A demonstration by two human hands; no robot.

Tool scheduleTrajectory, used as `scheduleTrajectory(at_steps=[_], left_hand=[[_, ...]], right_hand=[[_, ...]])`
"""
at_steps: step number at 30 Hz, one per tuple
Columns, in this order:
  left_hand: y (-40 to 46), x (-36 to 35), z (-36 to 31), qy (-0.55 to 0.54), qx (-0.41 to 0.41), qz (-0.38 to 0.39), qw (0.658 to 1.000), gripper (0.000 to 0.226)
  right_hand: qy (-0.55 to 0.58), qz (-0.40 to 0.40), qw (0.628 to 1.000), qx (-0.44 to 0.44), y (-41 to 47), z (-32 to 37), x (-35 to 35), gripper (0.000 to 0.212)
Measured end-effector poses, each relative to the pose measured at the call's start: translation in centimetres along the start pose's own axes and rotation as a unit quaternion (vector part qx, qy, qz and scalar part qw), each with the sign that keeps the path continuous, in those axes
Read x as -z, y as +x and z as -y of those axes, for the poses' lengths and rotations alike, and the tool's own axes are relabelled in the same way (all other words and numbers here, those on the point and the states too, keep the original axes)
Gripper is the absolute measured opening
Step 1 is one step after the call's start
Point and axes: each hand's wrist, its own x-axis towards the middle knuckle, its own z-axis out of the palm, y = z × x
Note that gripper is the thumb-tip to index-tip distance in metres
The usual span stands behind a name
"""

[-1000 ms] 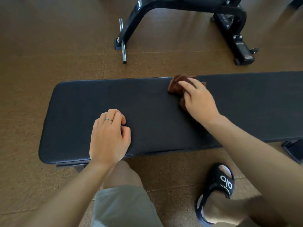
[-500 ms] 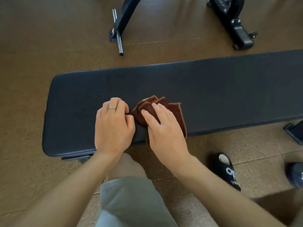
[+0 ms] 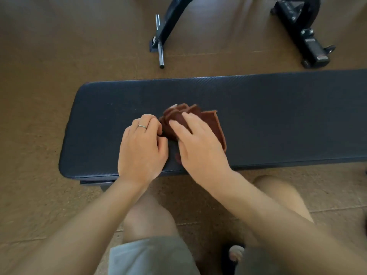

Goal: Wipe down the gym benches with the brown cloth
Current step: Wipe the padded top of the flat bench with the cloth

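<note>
Both hands are on the bench (image 3: 258, 120): my right hand (image 3: 200, 145) presses flat fingers on the brown cloth (image 3: 212, 124), my left hand (image 3: 142, 147) rests beside, fingers curled, maybe pinching its edge, I cannot tell. Bench runs left-right; unwiped length lies right.

brown cloth (image 3: 213, 126) dragged left (from bench's far edge), now beside left hand (image 3: 142, 147)

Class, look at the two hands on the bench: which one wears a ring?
The left hand wears it: a thin band on a finger, its fingers curled at the brown cloth's edge. The right hand, bare of rings, presses flat on the cloth.
</note>
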Motion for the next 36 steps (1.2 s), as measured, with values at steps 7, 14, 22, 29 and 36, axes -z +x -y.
scheduleTrajectory(at_steps=[7,14,22,29,36], left_hand=[[0.3,0.2,0.0,-0.012,0.023,-0.004,1.0,0.015],[0.4,0.2,-0.2,-0.007,0.072,0.002,0.997,0.014],[0.8,0.8,-1.5,0.025,0.081,0.057,0.995,0.014],[-2.5,4.9,0.6,0.102,0.187,0.064,0.975,0.04],[-4.8,5.3,6.3,-0.015,0.438,0.012,0.899,0.064]], right_hand=[[0.0,0.051,0.997,0.066,5.3,-2.7,0.1,0.04],[-0.01,0.039,0.999,0.015,10.9,-2.3,-1.8,0.041],[0.039,0.063,0.992,0.101,1.2,-3.4,0.4,0.038],[0.02,0.094,0.994,0.046,13.3,-3.0,-2.1,0.041],[0.051,0.116,0.982,0.142,3.3,-1.2,-1.1,0.044]])
